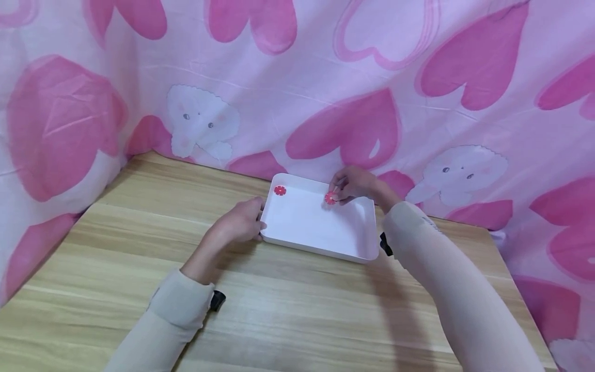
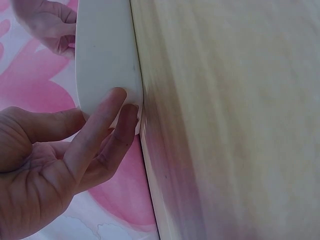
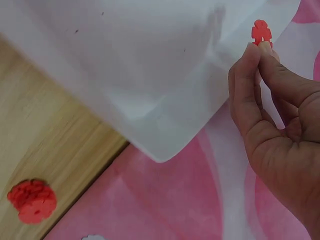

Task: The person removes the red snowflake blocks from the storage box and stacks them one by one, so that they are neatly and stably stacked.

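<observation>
A shallow white tray [image 1: 297, 222] rests on the wooden table, its far side near the curtain. My left hand [image 1: 241, 219] holds its left end; in the left wrist view the thumb lies at the rim and two fingers [image 2: 100, 120] lie against the outer wall. Over the tray's far side, my right hand [image 1: 354, 183] pinches a red snowflake building disc [image 3: 261, 32] between thumb and fingertips. Another red snowflake disc [image 1: 280, 190] lies inside the tray at its far left corner.
Several red snowflake discs [image 3: 32, 201] sit in a small pile on the table beyond the tray's right end, out of sight in the head view. A pink heart-patterned curtain [image 1: 325, 77] hangs along the table's back and sides.
</observation>
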Available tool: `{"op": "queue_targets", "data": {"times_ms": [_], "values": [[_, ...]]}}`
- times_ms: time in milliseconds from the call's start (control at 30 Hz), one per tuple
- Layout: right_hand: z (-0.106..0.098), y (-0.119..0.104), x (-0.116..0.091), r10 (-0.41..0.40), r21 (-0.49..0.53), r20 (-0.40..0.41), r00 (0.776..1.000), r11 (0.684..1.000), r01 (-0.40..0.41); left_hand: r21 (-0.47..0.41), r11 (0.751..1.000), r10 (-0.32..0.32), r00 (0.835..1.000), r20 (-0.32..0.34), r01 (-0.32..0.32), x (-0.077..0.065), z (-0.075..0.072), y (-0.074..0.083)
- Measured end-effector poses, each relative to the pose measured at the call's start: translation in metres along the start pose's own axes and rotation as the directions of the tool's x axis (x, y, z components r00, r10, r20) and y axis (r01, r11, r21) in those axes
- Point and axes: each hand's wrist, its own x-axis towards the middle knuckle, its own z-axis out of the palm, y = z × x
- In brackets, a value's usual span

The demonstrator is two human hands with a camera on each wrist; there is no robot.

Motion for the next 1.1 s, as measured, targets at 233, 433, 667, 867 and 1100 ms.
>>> {"op": "queue_targets", "data": {"times_ms": [233,433,667,867,1100], "values": [[-0.009,0.010,-0.010,0.015,-0.009,-0.021,1.000,1.000,-0.015,-0.001,1.000,0.003,1.000,0.005,-0.003,0.000,-0.001,-0.002],[-0.015,0.019,-0.015,0.049,0.026,-0.024,0.999,0.998,-0.048,0.003,1.000,0.000,1.000,0.006,0.000,0.000,-0.003,-0.004],[-0.027,0.028,-0.024,0.054,0.023,-0.015,0.998,0.998,-0.053,-0.002,1.000,-0.003,1.000,0.013,0.003,0.000,-0.006,-0.004],[-0.036,0.036,-0.032,0.050,-0.016,-0.023,0.999,0.999,-0.050,-0.003,1.000,-0.003,1.000,0.015,0.003,-0.001,-0.007,-0.004],[-0.047,0.053,-0.038,0.043,-0.053,-0.039,0.998,0.998,-0.045,-0.015,1.000,0.000,1.000,0.014,0.001,-0.002,-0.007,-0.004]]}}
